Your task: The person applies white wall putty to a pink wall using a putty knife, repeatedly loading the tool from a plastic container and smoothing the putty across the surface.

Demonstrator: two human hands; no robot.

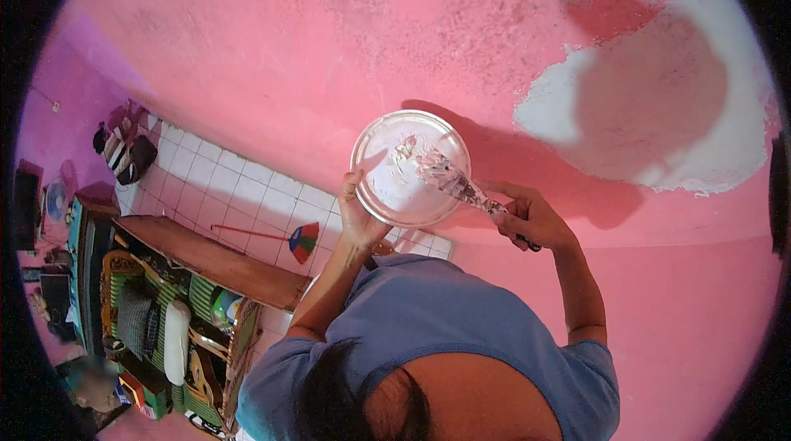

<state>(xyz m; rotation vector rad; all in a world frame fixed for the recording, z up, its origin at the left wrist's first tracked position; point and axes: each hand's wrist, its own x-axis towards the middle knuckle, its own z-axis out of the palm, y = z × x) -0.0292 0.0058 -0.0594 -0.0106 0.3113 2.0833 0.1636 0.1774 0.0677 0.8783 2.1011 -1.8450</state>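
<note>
My left hand grips the rim of a round white lid from its near left side. White paste lies in lumps and smears on the lid's face. Closed round the handle of a putty knife is my right hand, with the index finger stretched along it. Paste coats the knife's blade, which reaches over the right part of the lid. Whether the blade touches the lid's surface, I cannot tell.
The pink wall rises close in front. A rough white patch covers its upper right, partly under a shadow. At left, a broom lies on the white tiled floor, near a long wooden board and a green-striped sofa.
</note>
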